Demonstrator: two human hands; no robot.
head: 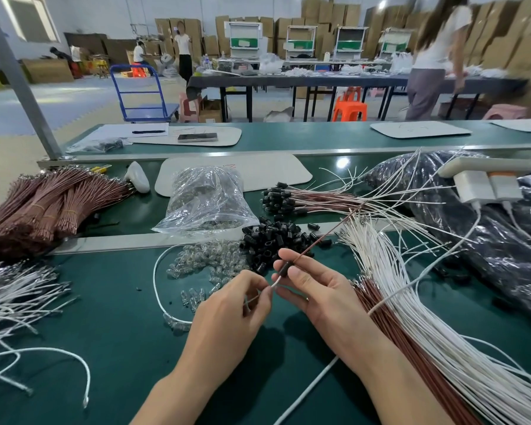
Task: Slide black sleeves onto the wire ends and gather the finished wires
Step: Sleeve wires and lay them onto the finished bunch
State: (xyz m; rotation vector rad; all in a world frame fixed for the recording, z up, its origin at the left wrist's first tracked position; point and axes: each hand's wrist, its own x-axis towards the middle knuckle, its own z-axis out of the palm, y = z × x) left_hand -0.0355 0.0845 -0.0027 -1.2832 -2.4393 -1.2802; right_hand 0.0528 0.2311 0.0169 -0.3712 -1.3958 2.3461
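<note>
Left hand (236, 305): is pinching a thin white wire tip (275, 283) between thumb and forefinger, just below the sleeve.
Right hand (313, 289): is gripping a short matte black sleeve (284, 270), a small tube sitting on a thin brown wire (325, 236) that is slanting up to the right.
Loose sleeves (273, 240): glossy black tubes are lying heaped just beyond the hands, beside small clear bulbs (206, 262).
Finished wires (304, 199): brown and white strands with black-capped ends are lying fanned farther back.
Counter (120, 317): smooth green surface is carrying a crinkled clear bag (206, 200) and a long white wire sheaf (411, 302) at the right.
</note>
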